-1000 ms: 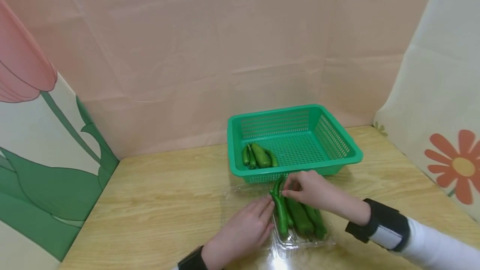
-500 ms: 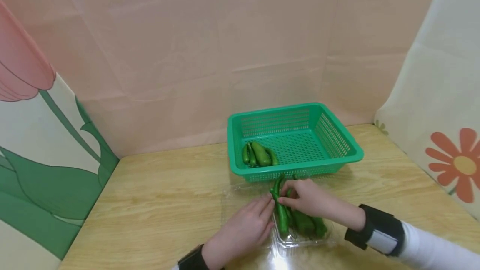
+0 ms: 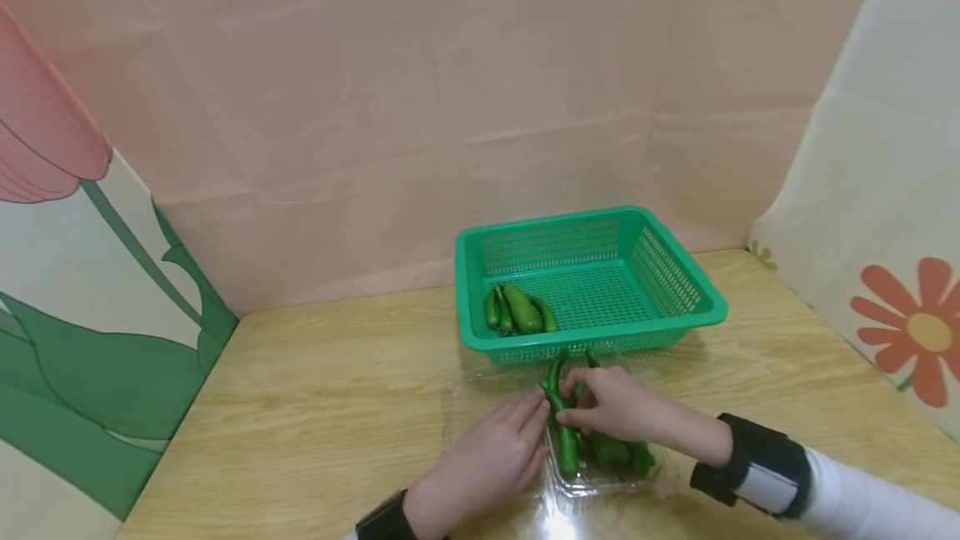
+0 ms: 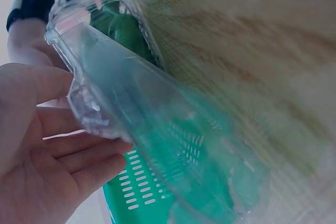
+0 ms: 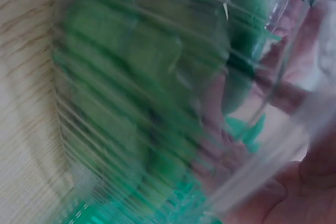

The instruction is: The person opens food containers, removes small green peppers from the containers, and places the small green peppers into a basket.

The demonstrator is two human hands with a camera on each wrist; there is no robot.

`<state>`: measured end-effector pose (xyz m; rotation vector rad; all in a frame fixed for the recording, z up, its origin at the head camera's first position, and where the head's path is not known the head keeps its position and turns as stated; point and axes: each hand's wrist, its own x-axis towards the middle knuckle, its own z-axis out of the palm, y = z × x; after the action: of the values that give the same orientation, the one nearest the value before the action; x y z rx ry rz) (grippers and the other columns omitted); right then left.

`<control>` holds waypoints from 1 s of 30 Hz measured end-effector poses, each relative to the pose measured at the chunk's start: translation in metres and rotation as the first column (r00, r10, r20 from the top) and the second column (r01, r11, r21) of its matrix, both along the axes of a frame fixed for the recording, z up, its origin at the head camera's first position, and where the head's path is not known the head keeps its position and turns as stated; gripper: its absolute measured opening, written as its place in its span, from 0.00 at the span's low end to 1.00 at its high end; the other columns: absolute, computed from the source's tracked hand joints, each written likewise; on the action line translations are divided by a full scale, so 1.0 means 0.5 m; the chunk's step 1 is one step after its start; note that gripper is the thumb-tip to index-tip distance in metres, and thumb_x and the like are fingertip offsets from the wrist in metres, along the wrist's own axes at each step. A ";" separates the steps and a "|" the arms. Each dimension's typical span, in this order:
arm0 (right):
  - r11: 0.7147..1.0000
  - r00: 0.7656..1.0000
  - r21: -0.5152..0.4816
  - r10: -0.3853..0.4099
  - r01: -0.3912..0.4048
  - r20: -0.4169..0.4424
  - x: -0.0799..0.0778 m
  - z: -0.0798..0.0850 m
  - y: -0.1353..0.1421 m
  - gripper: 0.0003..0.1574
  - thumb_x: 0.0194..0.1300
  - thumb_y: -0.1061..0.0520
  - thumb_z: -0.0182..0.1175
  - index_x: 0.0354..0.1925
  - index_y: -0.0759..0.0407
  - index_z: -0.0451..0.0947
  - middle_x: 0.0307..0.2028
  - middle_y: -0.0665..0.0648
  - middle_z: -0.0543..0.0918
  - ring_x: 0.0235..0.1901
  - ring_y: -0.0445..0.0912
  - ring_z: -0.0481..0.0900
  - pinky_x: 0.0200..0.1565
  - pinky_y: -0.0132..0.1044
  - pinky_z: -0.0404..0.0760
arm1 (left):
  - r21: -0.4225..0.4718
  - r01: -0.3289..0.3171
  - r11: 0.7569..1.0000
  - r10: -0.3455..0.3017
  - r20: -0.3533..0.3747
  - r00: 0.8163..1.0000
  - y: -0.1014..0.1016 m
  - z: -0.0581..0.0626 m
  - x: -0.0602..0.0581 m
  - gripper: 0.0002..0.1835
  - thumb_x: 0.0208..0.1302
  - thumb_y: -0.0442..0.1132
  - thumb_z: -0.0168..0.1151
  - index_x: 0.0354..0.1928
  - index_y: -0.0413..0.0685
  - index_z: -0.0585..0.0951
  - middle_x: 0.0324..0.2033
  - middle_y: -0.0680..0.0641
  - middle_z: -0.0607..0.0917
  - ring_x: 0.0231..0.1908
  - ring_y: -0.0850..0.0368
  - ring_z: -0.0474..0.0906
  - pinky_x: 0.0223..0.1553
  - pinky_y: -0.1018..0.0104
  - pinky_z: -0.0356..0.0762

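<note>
A clear plastic clamshell box [image 3: 576,488] sits on the table in front of the basket, several long green peppers lying in it. My right hand [image 3: 618,402] reaches over the box from the right. Its thumb and index finger pinch the leftmost long green pepper [image 3: 567,452], and the hand covers part of the other peppers [image 3: 611,452]. My left hand [image 3: 498,448] lies along the box's left side, fingers fairly straight, tips close to that pepper's upper part. In the left wrist view, the left fingers [image 4: 92,153] touch the clear plastic edge [image 4: 94,114].
Behind the box stands a green perforated basket [image 3: 592,327] with several smaller green peppers [image 3: 521,311] in its left front corner. The box's transparent lid [image 3: 468,407] spreads left over the wooden table [image 3: 322,407]. A pink backdrop [image 3: 337,123] rises behind.
My right hand has moved left and slightly down, from above the middle peppers to the leftmost one, which it now pinches. The left hand stays where it was.
</note>
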<state>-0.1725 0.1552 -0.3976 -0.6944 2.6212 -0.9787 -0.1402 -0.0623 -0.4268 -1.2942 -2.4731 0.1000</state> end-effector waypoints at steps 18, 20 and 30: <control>0.999 1.000 0.020 -0.027 0.027 -0.016 0.004 -0.002 -0.008 0.20 0.57 0.47 0.67 0.39 0.59 0.75 0.21 0.45 0.80 0.18 0.35 0.75 0.21 0.28 0.75 | 0.006 -0.002 1.000 0.002 -0.011 1.000 0.000 -0.002 0.000 0.28 0.70 0.51 0.49 0.62 0.36 0.71 0.61 0.38 0.74 0.62 0.49 0.71 0.64 0.61 0.70; 0.999 1.000 0.015 -0.031 0.031 -0.003 0.005 -0.003 -0.009 0.19 0.57 0.47 0.67 0.39 0.59 0.74 0.21 0.46 0.80 0.19 0.36 0.75 0.21 0.28 0.75 | 0.002 -0.003 1.000 0.003 -0.010 1.000 0.000 -0.002 0.000 0.28 0.70 0.51 0.48 0.62 0.36 0.71 0.61 0.38 0.74 0.62 0.49 0.71 0.65 0.61 0.70; 0.999 0.998 -0.021 -0.034 0.035 0.055 0.005 -0.002 -0.010 0.20 0.57 0.48 0.66 0.40 0.61 0.73 0.20 0.47 0.80 0.20 0.41 0.78 0.21 0.29 0.76 | -0.005 -0.009 1.000 0.009 0.002 1.000 0.001 0.000 0.000 0.28 0.71 0.51 0.48 0.62 0.37 0.71 0.62 0.38 0.73 0.63 0.49 0.70 0.66 0.62 0.68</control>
<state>-0.1699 0.1501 -0.3986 -0.6196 2.5869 -1.0225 -0.1403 -0.0620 -0.4269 -1.2863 -2.4821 0.1078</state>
